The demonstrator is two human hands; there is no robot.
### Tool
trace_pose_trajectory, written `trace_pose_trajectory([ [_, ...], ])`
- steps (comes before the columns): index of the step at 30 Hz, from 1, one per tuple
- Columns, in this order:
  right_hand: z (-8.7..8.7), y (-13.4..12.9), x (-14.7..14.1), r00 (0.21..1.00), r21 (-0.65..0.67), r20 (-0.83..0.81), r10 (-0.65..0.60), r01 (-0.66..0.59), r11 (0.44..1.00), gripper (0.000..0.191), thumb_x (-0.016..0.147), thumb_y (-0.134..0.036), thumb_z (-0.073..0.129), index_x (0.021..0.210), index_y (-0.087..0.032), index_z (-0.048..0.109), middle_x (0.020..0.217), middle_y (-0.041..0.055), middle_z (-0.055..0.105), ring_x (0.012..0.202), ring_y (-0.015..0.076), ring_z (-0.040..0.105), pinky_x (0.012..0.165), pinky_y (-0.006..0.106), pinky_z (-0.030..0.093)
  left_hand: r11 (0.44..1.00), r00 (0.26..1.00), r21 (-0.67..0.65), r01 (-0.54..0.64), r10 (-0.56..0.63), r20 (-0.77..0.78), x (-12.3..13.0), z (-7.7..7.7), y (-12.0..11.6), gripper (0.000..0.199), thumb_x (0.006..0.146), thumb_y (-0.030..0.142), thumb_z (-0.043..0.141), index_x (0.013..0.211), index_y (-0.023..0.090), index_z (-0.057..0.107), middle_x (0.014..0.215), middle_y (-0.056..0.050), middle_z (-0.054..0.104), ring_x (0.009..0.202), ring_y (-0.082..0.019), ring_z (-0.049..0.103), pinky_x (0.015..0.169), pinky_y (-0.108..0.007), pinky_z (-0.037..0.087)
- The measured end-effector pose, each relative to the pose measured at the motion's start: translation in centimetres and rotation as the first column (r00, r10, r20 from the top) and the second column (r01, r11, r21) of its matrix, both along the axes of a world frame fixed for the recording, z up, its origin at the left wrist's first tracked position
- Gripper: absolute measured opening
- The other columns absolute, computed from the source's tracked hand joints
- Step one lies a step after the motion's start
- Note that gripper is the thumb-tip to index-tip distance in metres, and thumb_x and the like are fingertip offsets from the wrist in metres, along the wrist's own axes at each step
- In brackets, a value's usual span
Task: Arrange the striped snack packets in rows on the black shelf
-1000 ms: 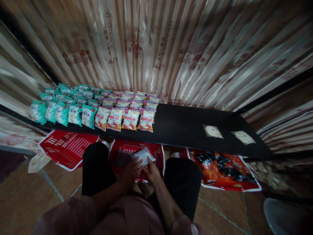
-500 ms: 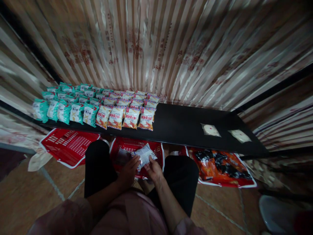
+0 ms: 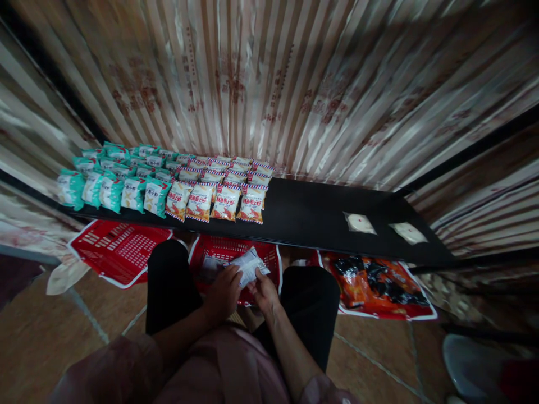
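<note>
Between my two hands is a small snack bag, its pale, silvery-white side facing up. My left hand grips its left edge, and my right hand pinches the right edge with thumb and fingers. Below the bag is a red shopping basket between my knees, with another pale packet inside. On the black shelf ahead, white-and-orange snack bags stand in rows. Teal-and-white snack bags stand in rows to their left.
Two flat clear-wrapped white packets lie on the shelf's right part. A red basket of orange-and-black packages is under the right end, another red basket at the left. A striped curtain hangs behind; a pale stool is lower right.
My left hand has shifted slightly on the bag, its fingers curling more around the lower left edge. The bag stays over the basket. The view has moved a little.
</note>
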State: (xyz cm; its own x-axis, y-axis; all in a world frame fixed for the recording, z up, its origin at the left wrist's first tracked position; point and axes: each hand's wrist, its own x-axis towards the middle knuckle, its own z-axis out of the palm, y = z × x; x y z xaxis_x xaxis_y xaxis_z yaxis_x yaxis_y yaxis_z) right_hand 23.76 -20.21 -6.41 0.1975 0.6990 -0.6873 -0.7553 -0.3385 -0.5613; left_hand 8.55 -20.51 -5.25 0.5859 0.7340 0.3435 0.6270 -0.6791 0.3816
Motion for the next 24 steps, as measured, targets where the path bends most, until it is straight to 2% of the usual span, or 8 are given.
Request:
trace_pose_trajectory([
  [4, 0.0, -0.6, -0.4, 1.000, 0.016, 0.006, -0.001, 0.001, 1.000, 0.021, 0.065, -0.028, 0.074, 0.077, -0.018, 0.060, 0.072, -0.0004, 0.068, 0.064, 0.0129, 0.063, 0.057, 0.022, 0.051, 0.999, 0.998, -0.011, 0.033, -0.033, -0.050, 0.6, 0.9, 0.1, 0.036, 0.088, 0.020, 0.040, 0.122, 0.010, 0.048, 0.134, -0.019, 0.044, 0.131, -0.029, 0.034, 0.104, -0.051, 0.037],
  [12, 1.2, -0.6, -0.8, 1.000, -0.056, 0.008, -0.013, 0.013, 0.998, 0.021, 0.063, -0.027, 0.075, 0.074, -0.018, 0.060, 0.059, -0.0034, 0.063, 0.052, 0.0094, 0.055, 0.050, 0.020, 0.047, 0.986, 0.976, -0.039, 0.163, -0.167, -0.142, 1.2, 2.0, 0.7, 0.053, 0.084, 0.033, 0.049, 0.130, 0.008, 0.040, 0.143, -0.020, 0.035, 0.138, -0.031, 0.019, 0.109, -0.053, 0.023],
  [16, 1.6, -0.7, -0.6, 1.000, -0.049, 0.023, -0.018, 0.019, 0.999, 0.020, 0.063, -0.027, 0.075, 0.074, -0.018, 0.061, 0.060, -0.0029, 0.063, 0.054, 0.0094, 0.056, 0.052, 0.020, 0.049, 0.982, 0.962, -0.017, 0.190, -0.189, -0.196, 0.8, 1.6, 0.8, 0.060, 0.084, 0.034, 0.050, 0.135, 0.009, 0.034, 0.146, -0.019, 0.031, 0.138, -0.029, 0.020, 0.111, -0.051, 0.020],
  [21, 1.8, -0.8, -0.9, 0.997, -0.076, 0.083, 0.002, 0.004, 0.997, 0.022, 0.062, -0.029, 0.076, 0.072, -0.017, 0.061, 0.063, -0.0016, 0.064, 0.056, 0.0100, 0.057, 0.053, 0.021, 0.050, 0.982, 0.960, 0.041, 0.183, -0.170, -0.222, 0.2, 0.4, 0.9, 0.048, 0.087, 0.018, 0.040, 0.135, 0.010, 0.036, 0.143, -0.017, 0.037, 0.137, -0.026, 0.024, 0.109, -0.047, 0.026],
  [24, 1.9, -0.8, -1.0, 0.996, -0.090, 0.085, 0.019, -0.011, 0.996, 0.026, 0.061, -0.032, 0.077, 0.074, -0.017, 0.062, 0.063, -0.0018, 0.064, 0.055, 0.0095, 0.057, 0.053, 0.021, 0.051, 0.980, 0.958, 0.054, 0.191, -0.174, -0.227, 0.0, -0.3, 1.1, 0.047, 0.087, 0.015, 0.039, 0.133, 0.009, 0.038, 0.141, -0.017, 0.039, 0.136, -0.026, 0.026, 0.109, -0.047, 0.027],
])
